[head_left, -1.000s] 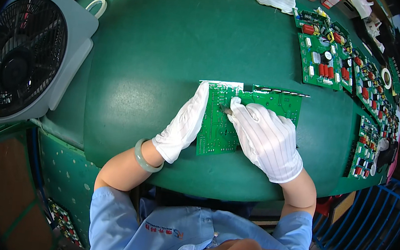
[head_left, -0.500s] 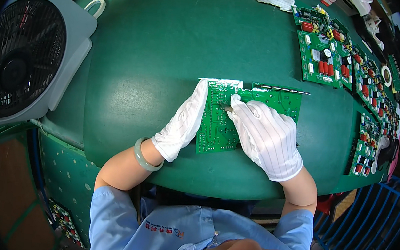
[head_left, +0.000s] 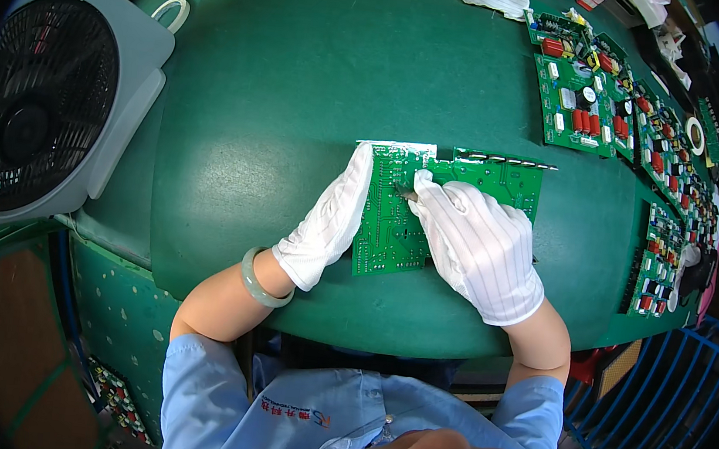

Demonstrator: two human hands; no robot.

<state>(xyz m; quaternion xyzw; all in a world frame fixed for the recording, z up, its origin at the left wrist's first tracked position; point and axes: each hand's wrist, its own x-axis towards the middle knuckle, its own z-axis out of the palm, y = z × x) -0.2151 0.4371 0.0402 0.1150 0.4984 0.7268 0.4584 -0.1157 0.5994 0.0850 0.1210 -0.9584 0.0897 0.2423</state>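
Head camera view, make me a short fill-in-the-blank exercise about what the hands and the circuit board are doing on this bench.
1. Both hands wear ____ gloves.
2. The left hand lies flat along the ____ edge of the green circuit board.
3. The right hand presses a small metal tool onto the circuit board, which lies on a ____ mat.
4. A box fan sits at the person's far ____.

Missing words: white; left; green; left

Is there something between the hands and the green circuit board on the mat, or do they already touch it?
Nothing visible stands between them. The left hand lies along the left edge of the circuit board, and the right hand rests on top of it, pressing a small dark tool to its surface.
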